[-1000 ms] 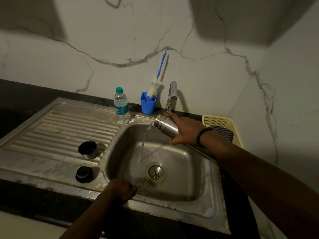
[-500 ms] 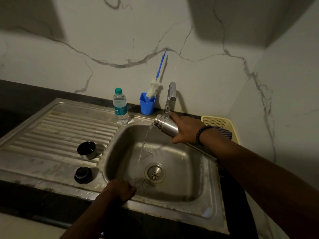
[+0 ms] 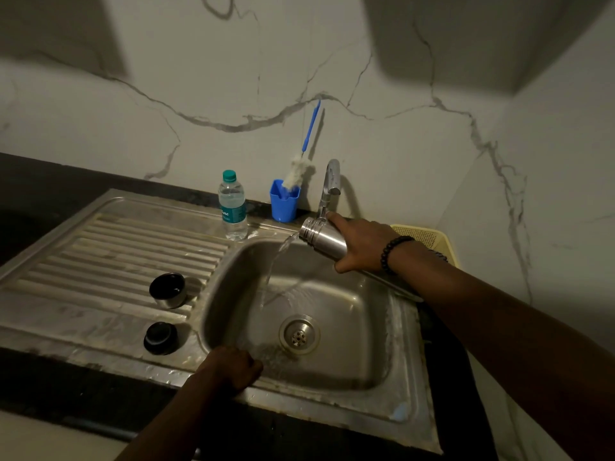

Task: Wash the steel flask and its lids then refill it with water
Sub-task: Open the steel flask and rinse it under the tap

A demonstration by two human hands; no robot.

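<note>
Here, right of centre in the frame, the right hand wraps its fingers round the body of the steel flask, forefinger stretched along the top toward the neck. The flask is tipped mouth-down to the left over the sink, just below the tap, and a stream of water falls from its mouth into the basin above the drain. The left hand, at lower centre, has its fingers curled over the sink's front rim and holds nothing else.

Both lids sit on the ribbed drainboard at centre left: a cup-shaped lid standing mouth up, and a dark stopper lid below it near the front edge. Along the wall at upper centre stand a plastic water bottle and a blue holder with a bottle brush.

Judging by this, the flask is being emptied or rinsed, with the lids not yet washed and the refill still ahead. The main risk is slip: the steel looks wet and smooth and only one hand grips it, so the flask could drop into the basin. The neck also lies very close to the spout, so a careless lift could knock against it. Splash off the basin could wet the desk.
</note>
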